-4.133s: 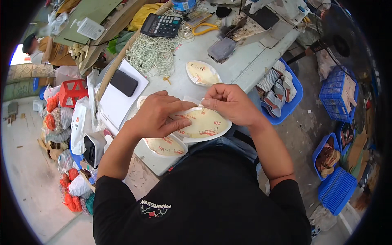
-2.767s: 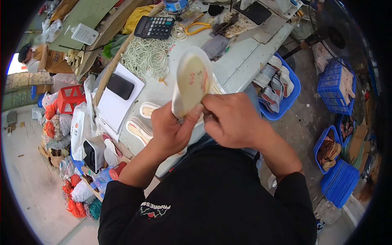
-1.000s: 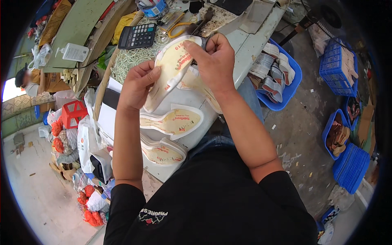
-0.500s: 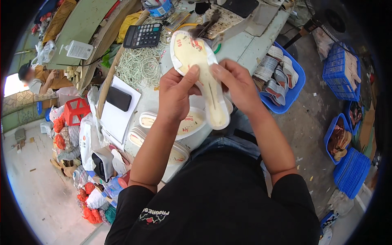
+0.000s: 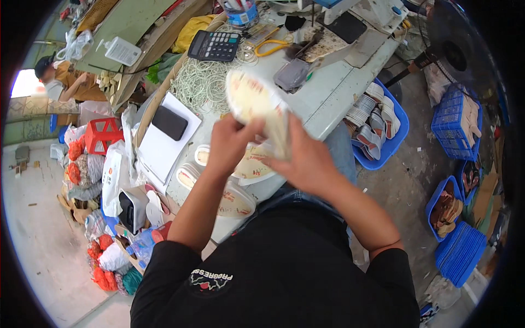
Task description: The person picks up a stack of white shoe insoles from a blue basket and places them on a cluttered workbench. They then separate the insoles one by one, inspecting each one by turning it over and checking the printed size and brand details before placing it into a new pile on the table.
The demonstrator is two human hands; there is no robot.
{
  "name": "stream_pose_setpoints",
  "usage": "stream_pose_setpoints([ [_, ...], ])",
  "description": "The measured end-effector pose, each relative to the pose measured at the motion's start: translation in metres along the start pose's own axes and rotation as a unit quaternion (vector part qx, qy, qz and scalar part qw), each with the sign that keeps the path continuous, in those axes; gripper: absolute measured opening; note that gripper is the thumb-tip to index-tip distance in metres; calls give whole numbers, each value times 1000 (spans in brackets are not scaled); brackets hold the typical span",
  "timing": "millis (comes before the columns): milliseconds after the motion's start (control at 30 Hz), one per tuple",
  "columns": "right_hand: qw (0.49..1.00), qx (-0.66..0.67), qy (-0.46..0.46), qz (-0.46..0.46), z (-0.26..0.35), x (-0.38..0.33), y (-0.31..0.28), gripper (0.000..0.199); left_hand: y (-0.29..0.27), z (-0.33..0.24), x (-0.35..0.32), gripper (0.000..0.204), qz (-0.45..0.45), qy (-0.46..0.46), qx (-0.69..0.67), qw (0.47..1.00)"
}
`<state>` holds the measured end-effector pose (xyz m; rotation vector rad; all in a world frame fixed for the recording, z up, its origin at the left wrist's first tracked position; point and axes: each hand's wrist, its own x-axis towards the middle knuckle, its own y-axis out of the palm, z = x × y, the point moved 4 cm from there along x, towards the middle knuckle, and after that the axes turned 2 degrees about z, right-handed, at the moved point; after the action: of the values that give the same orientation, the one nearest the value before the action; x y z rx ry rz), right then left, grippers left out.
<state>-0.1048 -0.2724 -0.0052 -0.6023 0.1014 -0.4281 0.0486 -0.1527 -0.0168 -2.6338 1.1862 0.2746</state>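
A cream shoe insole (image 5: 251, 93) with a white edge and red print is held over the table, tilted and smeared by motion. My left hand (image 5: 232, 142) grips its left side with thumb and fingers. At its narrow heel end, my right hand (image 5: 306, 161) is closed round the other side; part of the heel is hidden by the fingers. I cannot tell whether it is a single insole or more. Beneath and left of my hands lie stacks of similar insoles, one (image 5: 255, 165) below the held piece and another (image 5: 235, 203) near the table's front edge.
Across the table (image 5: 328, 106) are a tangle of pale cord (image 5: 202, 87), a calculator (image 5: 214, 46), yellow-handled scissors (image 5: 272, 47), a grey block (image 5: 292, 74) and a phone (image 5: 170, 123) on paper. A blue basket of shoe parts (image 5: 395, 134) stands at right; a person (image 5: 71, 82) is far left.
The insole has come down and tilted away from the dark brush-like thing at the back. My right hand has moved lower along it, toward the heel. The whole view has shifted slightly.
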Motion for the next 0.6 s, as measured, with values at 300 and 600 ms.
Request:
stream_pose_setpoints([
  [300, 983, -176, 6, -51, -74, -4, 31, 74, -68, 29, -58, 62, 173, 183, 488, 836],
  [600, 997, 60, -56, -4, -40, 5, 28, 64, -75, 13, -48, 56, 206, 201, 463, 838],
])
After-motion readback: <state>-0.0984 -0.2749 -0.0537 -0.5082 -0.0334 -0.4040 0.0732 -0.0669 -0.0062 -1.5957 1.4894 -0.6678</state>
